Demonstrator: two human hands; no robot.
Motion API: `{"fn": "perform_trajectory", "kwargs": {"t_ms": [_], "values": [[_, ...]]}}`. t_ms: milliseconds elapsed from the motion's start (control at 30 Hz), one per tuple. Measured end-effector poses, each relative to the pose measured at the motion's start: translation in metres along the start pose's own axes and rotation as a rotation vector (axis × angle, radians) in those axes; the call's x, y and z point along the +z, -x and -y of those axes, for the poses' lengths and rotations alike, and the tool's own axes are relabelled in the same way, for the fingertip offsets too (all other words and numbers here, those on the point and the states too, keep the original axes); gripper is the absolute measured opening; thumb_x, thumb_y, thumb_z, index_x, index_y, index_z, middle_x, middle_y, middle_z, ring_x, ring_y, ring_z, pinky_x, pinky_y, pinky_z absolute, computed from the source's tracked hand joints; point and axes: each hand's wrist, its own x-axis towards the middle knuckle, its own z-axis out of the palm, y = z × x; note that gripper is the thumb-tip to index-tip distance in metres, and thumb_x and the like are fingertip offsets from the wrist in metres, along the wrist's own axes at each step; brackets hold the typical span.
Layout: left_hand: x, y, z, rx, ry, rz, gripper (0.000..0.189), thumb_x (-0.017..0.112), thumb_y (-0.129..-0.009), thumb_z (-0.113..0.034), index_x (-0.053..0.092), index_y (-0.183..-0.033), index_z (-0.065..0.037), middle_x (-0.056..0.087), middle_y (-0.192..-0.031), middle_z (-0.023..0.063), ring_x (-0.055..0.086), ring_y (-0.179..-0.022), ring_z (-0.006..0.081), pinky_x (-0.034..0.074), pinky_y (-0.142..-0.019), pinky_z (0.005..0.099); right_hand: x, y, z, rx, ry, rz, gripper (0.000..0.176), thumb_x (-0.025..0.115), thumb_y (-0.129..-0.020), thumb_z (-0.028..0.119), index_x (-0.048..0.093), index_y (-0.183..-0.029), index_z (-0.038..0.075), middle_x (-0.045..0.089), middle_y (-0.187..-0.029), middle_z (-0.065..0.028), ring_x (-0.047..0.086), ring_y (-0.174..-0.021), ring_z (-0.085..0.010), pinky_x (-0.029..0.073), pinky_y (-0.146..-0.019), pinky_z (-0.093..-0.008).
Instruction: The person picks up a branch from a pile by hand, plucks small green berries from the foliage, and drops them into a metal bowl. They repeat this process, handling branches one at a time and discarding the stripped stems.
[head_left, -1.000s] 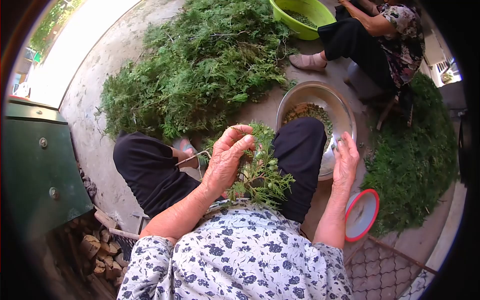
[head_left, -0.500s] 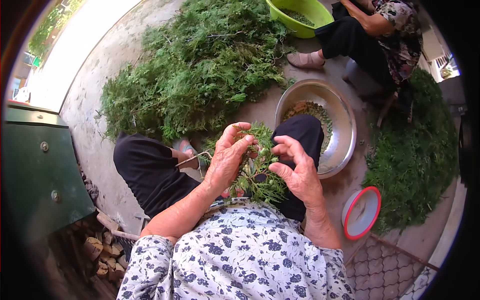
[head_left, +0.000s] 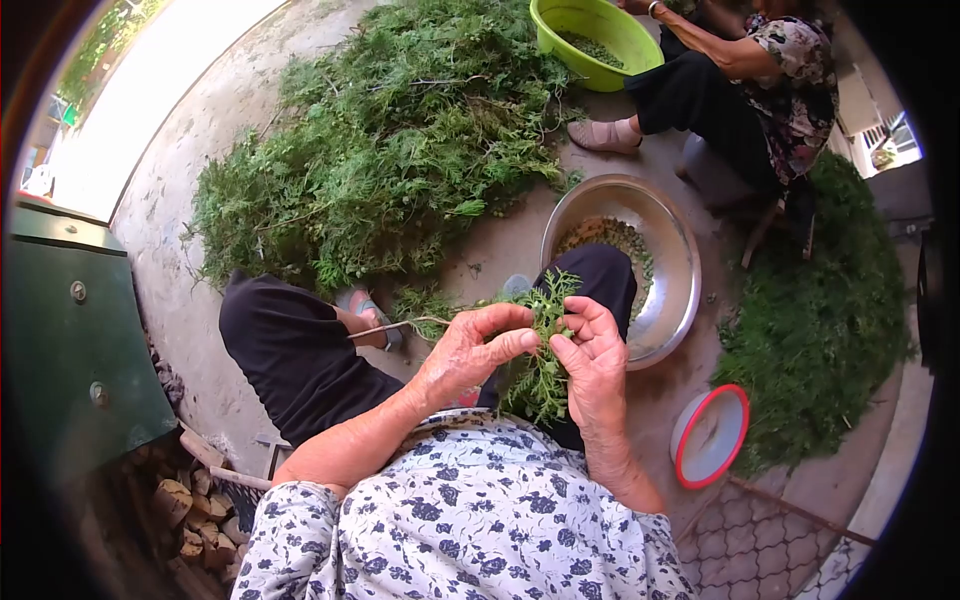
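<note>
Over my lap I see a leafy evergreen branch (head_left: 540, 390), its flat green sprays hanging between my two hands. My left hand (head_left: 470, 350) is closed on it from the left, thumb against the curled fingers. A bare stem end sticks out to the left of that hand. My right hand (head_left: 597, 365) meets the sprays from the right, its thumb and fingertips pinched in the leaves; whatever small part lies between them is hidden. Just beyond my right knee stands a wide metal basin (head_left: 680, 290) with small greenish pieces on its bottom.
A big heap of cut evergreen branches (head_left: 380, 150) lies ahead, another heap (head_left: 820, 340) at right. A co-worker (head_left: 720, 100) sits beside a green tub (head_left: 600, 72). A red-rimmed bowl (head_left: 745, 420) is at my right, a green metal box (head_left: 85, 340) and split firewood (head_left: 205, 520) at left.
My right hand, spread apart from the branch before, has moved in and pinches the sprays. The branch has shifted a little to the right in my left hand. The co-worker's arms have moved.
</note>
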Motion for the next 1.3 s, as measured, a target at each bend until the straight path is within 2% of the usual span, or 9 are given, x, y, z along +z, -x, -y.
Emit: {"fn": "perform_trajectory", "kwargs": {"t_ms": [333,400,533,733,933,1067,1133,1200,1300], "values": [[0.013,-0.008,0.011,-0.02,0.199,-0.24,0.013,0.063,-0.084,-0.012,0.064,-0.088,0.0,0.058,-0.074,-0.0049,0.048,-0.067,0.0023,0.04,-0.06,0.0183,-0.001,0.0,0.001,-0.053,0.144,-0.087,0.04,0.057,-0.079,-0.006,0.046,-0.117,-0.001,0.056,-0.101,-0.0085,0.054,-0.087,-0.011,0.045,-0.077,-0.0231],[0.012,-0.007,0.01,-0.025,0.204,-0.253,0.012,0.063,-0.084,-0.012,0.064,-0.087,0.0,0.057,-0.073,-0.0058,0.046,-0.066,0.0013,0.038,-0.059,0.0181,0.004,0.001,0.011,-0.488,0.761,-0.205,0.035,0.062,-0.077,-0.004,0.053,-0.11,0.001,0.057,-0.098,-0.0083,0.055,-0.085,-0.0146,0.046,-0.074,-0.0254],[0.011,-0.007,0.012,0.046,0.066,-0.232,0.015,0.064,-0.083,-0.012,0.063,-0.089,0.001,0.058,-0.075,-0.0038,0.047,-0.071,0.0025,0.04,-0.062,0.0192,0.021,-0.011,0.037,-0.704,1.052,0.168,0.025,0.066,-0.073,0.002,0.061,-0.098,0.004,0.058,-0.093,-0.0102,0.055,-0.082,-0.0256,0.046,-0.072,-0.0335],[0.008,-0.001,0.004,0.122,-0.152,-0.235,0.013,0.064,-0.081,-0.01,0.061,-0.085,0.002,0.054,-0.071,-0.0029,0.046,-0.069,0.0036,0.039,-0.06,0.0208,0.019,-0.017,0.026,-0.645,1.067,0.13,0.026,0.068,-0.072,0.003,0.063,-0.097,0.003,0.058,-0.086,-0.0096,0.058,-0.08,-0.0239,0.047,-0.07,-0.0325],[0.011,0.0,-0.005,0.192,-0.244,-0.186,0.016,0.067,-0.079,-0.013,0.06,-0.08,0.002,0.05,-0.066,-0.0009,0.043,-0.063,0.005,0.036,-0.054,0.0222,0.011,-0.017,0.034,-0.194,0.784,0.213,0.019,0.067,-0.076,0.004,0.063,-0.094,0.002,0.058,-0.081,-0.007,0.057,-0.071,-0.0136,0.045,-0.061,-0.0254],[0.011,0.0,-0.008,0.18,-0.254,-0.201,0.016,0.068,-0.079,-0.014,0.061,-0.081,0.001,0.05,-0.066,-0.0014,0.044,-0.064,0.0049,0.037,-0.056,0.0223,0.008,-0.017,0.023,-0.319,0.708,0.158,0.015,0.066,-0.078,0.008,0.062,-0.091,0.002,0.058,-0.077,-0.0081,0.058,-0.068,-0.018,0.046,-0.062,-0.0277],[0.01,0.0,-0.014,0.116,-0.127,-0.134,0.015,0.068,-0.078,-0.012,0.061,-0.08,0.001,0.052,-0.067,-0.0023,0.045,-0.065,0.0048,0.037,-0.058,0.0228,0.007,-0.02,0.02,-0.366,0.656,0.133,0.01,0.065,-0.08,0.007,0.062,-0.087,0.001,0.058,-0.072,-0.0034,0.055,-0.062,-0.0124,0.044,-0.057,-0.0245],[0.006,0.0,-0.018,0.066,-0.111,-0.09,0.013,0.068,-0.079,-0.011,0.062,-0.08,0.001,0.053,-0.07,-0.0023,0.046,-0.067,0.0052,0.039,-0.061,0.0225,0.004,-0.02,0.021,0.116,0.2,0.051,0.007,0.065,-0.081,0.006,0.063,-0.087,0.002,0.056,-0.068,0.0024,0.048,-0.057,-0.0048,0.039,-0.052,-0.0194],[0.006,-0.006,-0.023,0.123,-0.067,-0.123,0.013,0.065,-0.081,-0.011,0.061,-0.078,0.001,0.057,-0.074,-0.0011,0.048,-0.071,0.0063,0.04,-0.067,0.0217,-0.008,-0.025,0.028,0.066,0.074,-0.004,0.005,0.062,-0.084,0.007,0.063,-0.088,0.004,0.054,-0.065,0.0044,0.044,-0.052,-0.0015,0.035,-0.046,-0.0151]]}}
